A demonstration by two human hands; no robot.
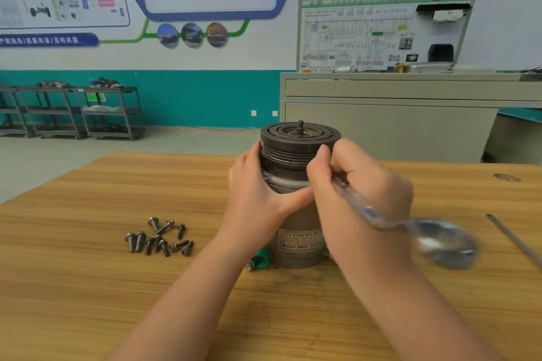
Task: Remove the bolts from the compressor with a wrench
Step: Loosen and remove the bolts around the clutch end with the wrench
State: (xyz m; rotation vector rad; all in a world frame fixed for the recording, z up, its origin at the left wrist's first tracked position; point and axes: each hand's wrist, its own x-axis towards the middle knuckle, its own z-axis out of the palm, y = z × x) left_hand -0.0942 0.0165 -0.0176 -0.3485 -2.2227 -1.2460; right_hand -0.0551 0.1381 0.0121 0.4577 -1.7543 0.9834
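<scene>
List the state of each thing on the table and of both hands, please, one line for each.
compressor: upright on the table, pulley end up.
left hand: holds the compressor's side.
right hand: grips the wrench.
wrench: blurred, head against the compressor.
bolts: removed, loose pile on the table.
metal rod: lying flat.
table: wooden, bearing all.

I see the compressor (296,199) standing upright near the middle of the table (88,287), with my left hand (258,193) wrapped on its left side and my right hand (360,184) on its right, so both flanks are blocked. The wrench (410,226) juts out from my right hand toward the right edge, blurred. A pile of bolts (159,239) lies well left of the compressor. A thin metal bar (513,240) lies by the right edge. Bare wood runs along the near edge and the far left corner.
</scene>
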